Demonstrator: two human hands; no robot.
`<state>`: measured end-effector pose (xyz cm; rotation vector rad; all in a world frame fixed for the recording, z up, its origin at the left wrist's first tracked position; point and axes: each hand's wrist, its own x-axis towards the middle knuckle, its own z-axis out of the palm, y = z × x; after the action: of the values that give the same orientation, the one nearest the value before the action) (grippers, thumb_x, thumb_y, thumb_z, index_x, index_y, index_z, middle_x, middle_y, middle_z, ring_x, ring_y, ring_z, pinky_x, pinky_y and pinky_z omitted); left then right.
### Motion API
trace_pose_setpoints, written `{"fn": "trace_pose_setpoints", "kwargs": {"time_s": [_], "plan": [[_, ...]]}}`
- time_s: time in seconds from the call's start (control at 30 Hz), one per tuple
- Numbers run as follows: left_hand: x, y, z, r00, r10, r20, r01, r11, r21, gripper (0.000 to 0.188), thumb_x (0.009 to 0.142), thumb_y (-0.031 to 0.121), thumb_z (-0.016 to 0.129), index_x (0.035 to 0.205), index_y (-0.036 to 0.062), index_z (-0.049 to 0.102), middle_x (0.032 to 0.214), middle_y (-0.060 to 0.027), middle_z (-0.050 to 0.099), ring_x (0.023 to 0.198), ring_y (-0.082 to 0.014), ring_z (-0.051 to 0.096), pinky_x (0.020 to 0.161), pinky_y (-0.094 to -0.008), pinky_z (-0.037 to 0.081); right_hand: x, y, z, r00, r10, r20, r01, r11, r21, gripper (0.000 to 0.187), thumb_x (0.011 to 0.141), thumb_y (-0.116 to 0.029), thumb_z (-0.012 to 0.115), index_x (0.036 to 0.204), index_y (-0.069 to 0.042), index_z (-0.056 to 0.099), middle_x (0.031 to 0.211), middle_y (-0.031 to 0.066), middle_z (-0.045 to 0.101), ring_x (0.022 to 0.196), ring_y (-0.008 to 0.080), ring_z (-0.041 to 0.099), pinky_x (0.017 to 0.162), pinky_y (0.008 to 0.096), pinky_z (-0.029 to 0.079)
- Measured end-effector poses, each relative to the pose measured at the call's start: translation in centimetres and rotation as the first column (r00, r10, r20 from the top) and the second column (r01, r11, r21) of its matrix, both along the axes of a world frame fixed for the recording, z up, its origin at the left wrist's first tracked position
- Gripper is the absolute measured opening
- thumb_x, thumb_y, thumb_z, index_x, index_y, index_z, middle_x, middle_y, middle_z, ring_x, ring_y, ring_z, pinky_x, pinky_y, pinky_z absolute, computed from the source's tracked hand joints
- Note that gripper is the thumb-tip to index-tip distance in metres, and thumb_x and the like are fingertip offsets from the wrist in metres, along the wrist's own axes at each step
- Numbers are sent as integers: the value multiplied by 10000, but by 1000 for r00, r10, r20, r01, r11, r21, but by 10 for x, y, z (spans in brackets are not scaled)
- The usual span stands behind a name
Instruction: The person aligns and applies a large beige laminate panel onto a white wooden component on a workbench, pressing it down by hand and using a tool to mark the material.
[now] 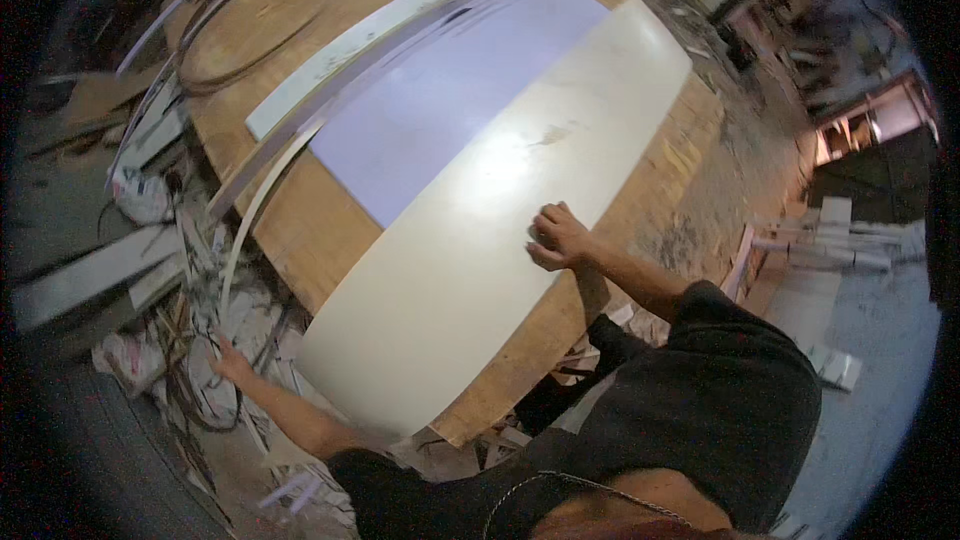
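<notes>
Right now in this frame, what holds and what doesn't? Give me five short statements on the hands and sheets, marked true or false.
1. The lavender sheet lies on the brown board. True.
2. The right hand is over the cream panel. True.
3. The left hand is over the lavender sheet. False: it is out past the cream panel's left end.
4. The dark coil is at the picture's lower right. False: upper left.
5. Both hands wear gloves. False: both are bare.

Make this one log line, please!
left hand: near pale strip | right hand: curled over cream panel, contact unclear | lavender sheet: on wooden tabletop
</notes>
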<state>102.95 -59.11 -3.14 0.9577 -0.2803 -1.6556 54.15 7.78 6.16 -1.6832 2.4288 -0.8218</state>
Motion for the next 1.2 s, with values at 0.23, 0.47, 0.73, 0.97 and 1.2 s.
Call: {"fn": "trace_pose_setpoints", "kwargs": {"time_s": [0.23,0.47,0.73,0.97,1.2], "plan": [[-80,382,72,476,-563,-676,586,776,-233,484,1029,385,491,1372,44,517,1256,-112,633,1152,-269,591,1002,-429,506,-16,48,-12,982,-14,190,43,988,-149,211,814,-230,718,869,-84,576,858,88,550,812,269,522,788,400,379],[-301,724,142,432,-886,166,888,450,92,628,961,302,655,1460,51,367,1138,-113,578,1066,-282,614,1006,-451,504,-180,219,7,945,-253,206,298,928,-223,203,871,-223,704,960,-55,633,929,111,623,910,257,594,849,381,419],[-607,892,99,935,-299,-192,350,868,352,813,962,419,617,1585,146,171,1594,-186,268,1446,-361,324,1175,-490,345,-508,490,-18,602,-680,420,777,619,-111,368,839,-284,757,1044,-5,632,913,160,653,808,309,642,747,401,523],[-703,901,72,985,-159,68,112,885,452,764,902,393,698,1505,145,300,1527,-106,382,1395,-327,397,1075,-493,425,-701,479,-36,-249,-262,932,725,587,359,768,883,-465,744,1381,41,451,1254,213,602,1127,279,617,813,361,544],[-763,929,72,976,32,213,-130,876,465,595,877,462,688,1291,83,491,1278,-107,525,1160,-286,503,903,-448,456,-703,453,-93,-303,-9,953,885,368,285,588,992,-69,589,1487,-48,272,1366,211,508,1208,310,561,944,410,555]]}}
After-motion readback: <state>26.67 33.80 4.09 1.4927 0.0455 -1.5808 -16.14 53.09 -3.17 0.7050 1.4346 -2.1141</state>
